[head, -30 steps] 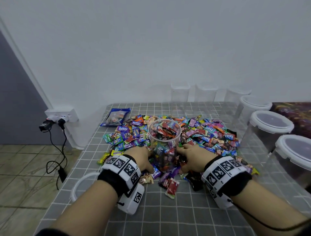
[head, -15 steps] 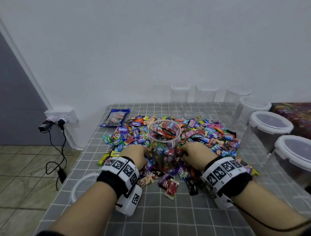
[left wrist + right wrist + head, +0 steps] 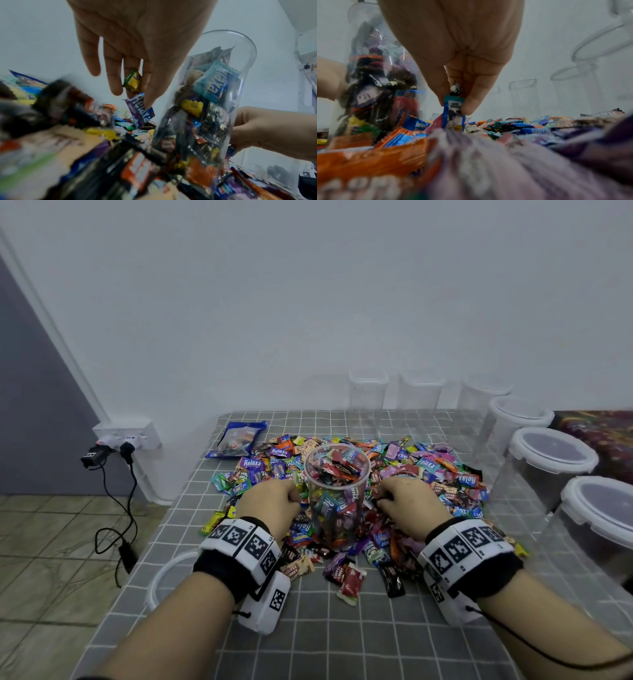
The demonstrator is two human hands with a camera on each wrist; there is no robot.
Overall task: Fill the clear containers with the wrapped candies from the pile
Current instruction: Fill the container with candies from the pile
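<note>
A tall clear container (image 3: 337,491), nearly full of wrapped candies, stands upright in the middle of the candy pile (image 3: 428,470). My left hand (image 3: 274,501) is just left of it, fingers curled round a yellow-green candy (image 3: 133,81) and a purple Relaxa candy (image 3: 140,109). My right hand (image 3: 407,501) is just right of the container (image 3: 373,83) and pinches a teal-topped candy (image 3: 453,112) between thumb and fingers above the pile. The same container (image 3: 205,101) fills the right side of the left wrist view.
Several empty clear containers (image 3: 368,392) line the back edge; lidded ones (image 3: 551,463) run down the right side. A blue candy bag (image 3: 236,438) lies at the back left. A white ring-shaped lid (image 3: 164,580) sits near the table's left edge. Loose candies (image 3: 351,580) lie in front.
Both hands have risen from the base of the container to about mid-height, each closing on candies taken from the pile. The container has not moved.
</note>
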